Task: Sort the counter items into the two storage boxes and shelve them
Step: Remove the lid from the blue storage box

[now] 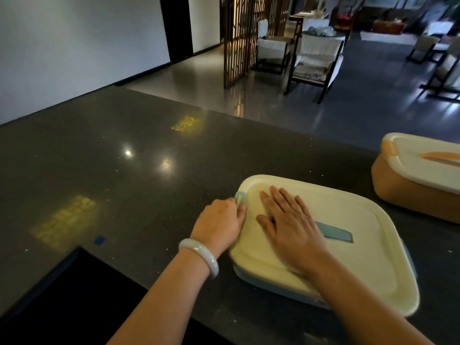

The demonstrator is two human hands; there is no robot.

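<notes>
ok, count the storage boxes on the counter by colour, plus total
Blue box with cream lid, under both hands: 1
Orange box with white lid, far right: 1
Total: 2

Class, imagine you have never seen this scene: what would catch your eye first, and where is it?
First, the blue storage box with its cream lid, low and right of centre on the dark counter: the right hand lies flat on the lid while the left hand grips the blue latch at its left end. Next, the orange storage box, lid on, at the right edge.
</notes>
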